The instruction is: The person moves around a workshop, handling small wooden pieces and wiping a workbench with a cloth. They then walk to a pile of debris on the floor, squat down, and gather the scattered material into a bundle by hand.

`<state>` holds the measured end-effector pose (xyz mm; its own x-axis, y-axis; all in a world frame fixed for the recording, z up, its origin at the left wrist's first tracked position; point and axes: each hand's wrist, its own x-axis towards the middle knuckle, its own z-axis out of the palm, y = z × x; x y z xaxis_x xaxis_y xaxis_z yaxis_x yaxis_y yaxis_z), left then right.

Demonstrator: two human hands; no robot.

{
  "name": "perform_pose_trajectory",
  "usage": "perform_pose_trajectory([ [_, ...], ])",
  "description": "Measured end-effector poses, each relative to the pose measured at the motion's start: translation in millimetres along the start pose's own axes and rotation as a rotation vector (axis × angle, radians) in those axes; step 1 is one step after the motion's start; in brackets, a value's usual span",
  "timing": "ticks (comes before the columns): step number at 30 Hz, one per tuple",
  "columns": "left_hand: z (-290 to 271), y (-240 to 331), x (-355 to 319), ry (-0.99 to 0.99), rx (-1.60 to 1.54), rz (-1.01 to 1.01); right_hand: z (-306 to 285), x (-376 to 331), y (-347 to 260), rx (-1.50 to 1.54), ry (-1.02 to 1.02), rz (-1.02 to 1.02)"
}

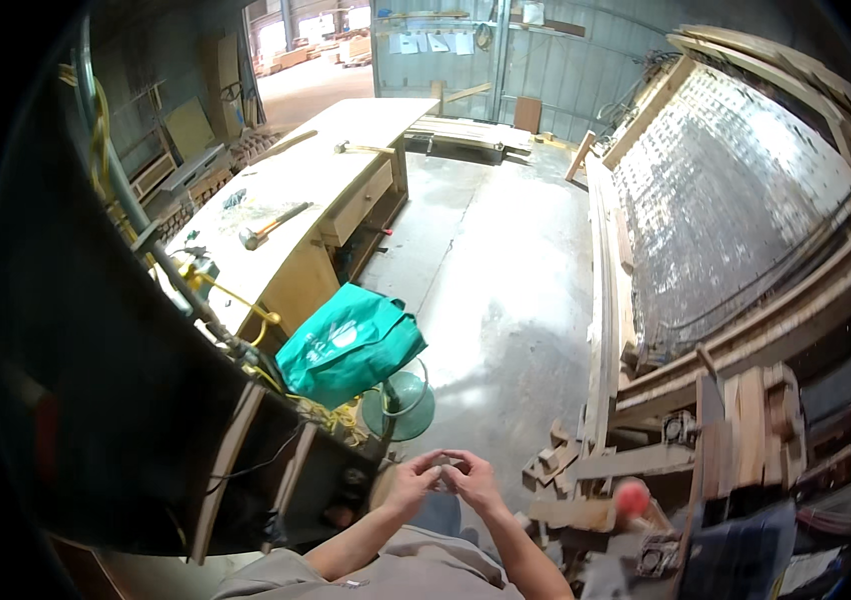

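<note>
Concrete floor (506, 265) below close-set fingers (464, 466)

Bag (351, 345) matt cloth; workbench (308, 185) smooth wood; floor (491, 265) glossy concrete.

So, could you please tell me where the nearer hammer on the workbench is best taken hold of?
Probably by its handle, coming from the right, over the bench's drawer side: the hammer lies on the workbench with its head toward the near left, while the slim handle slants away to the right, seemingly uncovered.
</note>
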<state>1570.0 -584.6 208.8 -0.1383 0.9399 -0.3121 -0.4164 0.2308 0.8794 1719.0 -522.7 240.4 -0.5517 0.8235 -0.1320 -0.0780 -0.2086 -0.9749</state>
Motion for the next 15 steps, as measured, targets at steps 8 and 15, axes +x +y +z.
perform_pose_trajectory([
  [8, 27, 46, 230, 0.08, -0.066, 0.016, -132, 233, 1, 0.103, -0.027, 0.214],
  [15, 88, 139, 486, -0.026, 0.002, -0.066, -241, 431, -113, -0.189, 0.113, 0.251],
])
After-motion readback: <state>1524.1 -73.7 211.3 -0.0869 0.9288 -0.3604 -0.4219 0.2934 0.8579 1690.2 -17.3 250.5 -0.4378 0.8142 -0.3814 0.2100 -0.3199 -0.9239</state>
